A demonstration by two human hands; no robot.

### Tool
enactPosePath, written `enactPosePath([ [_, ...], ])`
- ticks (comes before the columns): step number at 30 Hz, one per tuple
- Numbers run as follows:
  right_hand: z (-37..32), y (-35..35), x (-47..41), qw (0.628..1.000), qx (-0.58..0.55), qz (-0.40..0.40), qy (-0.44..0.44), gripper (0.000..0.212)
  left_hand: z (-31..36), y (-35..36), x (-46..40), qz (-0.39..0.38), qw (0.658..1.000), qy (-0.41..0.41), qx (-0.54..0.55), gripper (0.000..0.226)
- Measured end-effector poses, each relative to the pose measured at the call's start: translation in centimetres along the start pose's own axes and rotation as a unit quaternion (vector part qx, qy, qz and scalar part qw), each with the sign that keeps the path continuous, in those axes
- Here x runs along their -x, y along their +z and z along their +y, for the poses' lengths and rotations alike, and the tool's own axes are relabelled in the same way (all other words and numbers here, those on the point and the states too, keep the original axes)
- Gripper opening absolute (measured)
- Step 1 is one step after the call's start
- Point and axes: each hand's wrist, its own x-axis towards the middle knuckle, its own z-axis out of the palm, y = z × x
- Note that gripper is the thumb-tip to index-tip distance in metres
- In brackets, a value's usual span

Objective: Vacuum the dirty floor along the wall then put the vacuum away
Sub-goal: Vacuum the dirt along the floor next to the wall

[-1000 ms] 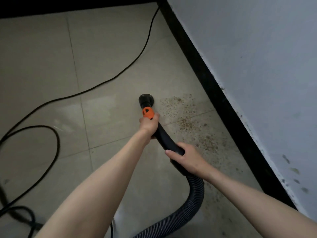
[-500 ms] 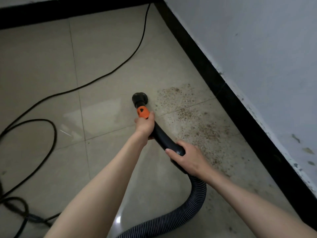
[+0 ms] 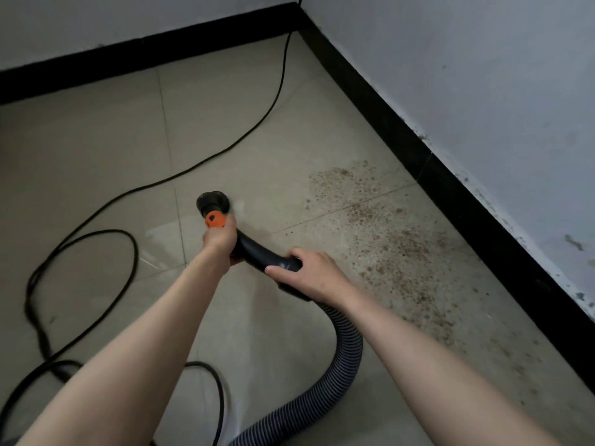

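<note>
I hold a black vacuum wand [image 3: 257,251] with both hands. My left hand [image 3: 219,238] grips it just behind an orange collar [image 3: 215,219], close to the round black nozzle [image 3: 212,202] that rests on the beige floor tile. My right hand [image 3: 309,275] grips the rear of the wand where the ribbed grey hose [image 3: 341,358] starts and curves down toward me. A patch of brown crumbs and dust [image 3: 386,239] lies to the right of the nozzle, running along the black skirting [image 3: 450,175] of the right wall. The nozzle sits left of the dirt, apart from it.
A black power cord [image 3: 206,162] runs from the far corner across the tiles and loops at the left [image 3: 80,300]. Grey walls with black skirting meet in the corner at the top. The vacuum's body is out of view.
The view has tilted up, so the far wall and corner now show. The nozzle has shifted left, farther from the dirt patch. Both hands keep their grip.
</note>
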Motion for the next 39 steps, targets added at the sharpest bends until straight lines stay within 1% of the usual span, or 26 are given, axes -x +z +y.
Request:
enactPosePath([
  [3, -1.6, 1.8, 0.0, 0.998, 0.054, -0.02, -0.038, 0.057, -0.6, -3.4, -1.4, 0.045, 0.998, -0.031, 0.032, 0.057],
  [6, -1.6, 2.9, 1.0, 0.997, 0.06, -0.003, -0.038, 0.052, -1.7, -4.2, -1.4, 0.059, 0.997, -0.028, 0.028, 0.06],
  [10, 0.2, 1.3, 2.6, 0.999, 0.023, 0.027, 0.01, 0.043, -1.6, -1.0, 0.8, 0.018, 1.0, -0.004, -0.004, 0.064],
  [15, 4.2, -0.8, 6.4, 0.997, -0.007, 0.011, 0.076, 0.031, -3.4, 4.2, 5.4, -0.056, 0.996, 0.026, -0.069, 0.063],
  [19, 5.7, -0.9, 9.5, 0.995, -0.011, 0.007, 0.103, 0.035, -5.7, 5.6, 7.8, -0.075, 0.99, 0.045, -0.109, 0.063],
  [24, 6.6, -1.3, 12.0, 0.992, -0.027, -0.054, 0.109, 0.034, -8.3, 6.1, 11.0, -0.075, 0.987, 0.048, -0.13, 0.058],
  [27, 6.7, -0.5, 13.3, 0.99, -0.079, -0.042, 0.109, 0.037, -9.7, 6.2, 12.4, -0.094, 0.983, 0.048, -0.152, 0.054],
  [30, 6.9, 0.3, 14.4, 0.99, -0.076, -0.026, 0.114, 0.039, -10.6, 6.2, 13.1, -0.114, 0.979, 0.048, -0.163, 0.055],
  [34, 6.6, -0.7, 12.6, 0.989, -0.086, 0.012, 0.122, 0.039, -8.3, 7.5, 11.9, -0.135, 0.975, 0.066, -0.162, 0.062],
  [37, 6.0, -1.7, 9.9, 0.987, -0.111, 0.037, 0.112, 0.04, -4.9, 8.3, 9.5, -0.141, 0.981, 0.06, -0.121, 0.06],
  [39, 5.4, -1.8, 8.3, 0.989, -0.102, 0.044, 0.098, 0.043, -3.2, 8.0, 7.8, -0.138, 0.984, 0.054, -0.097, 0.059],
])
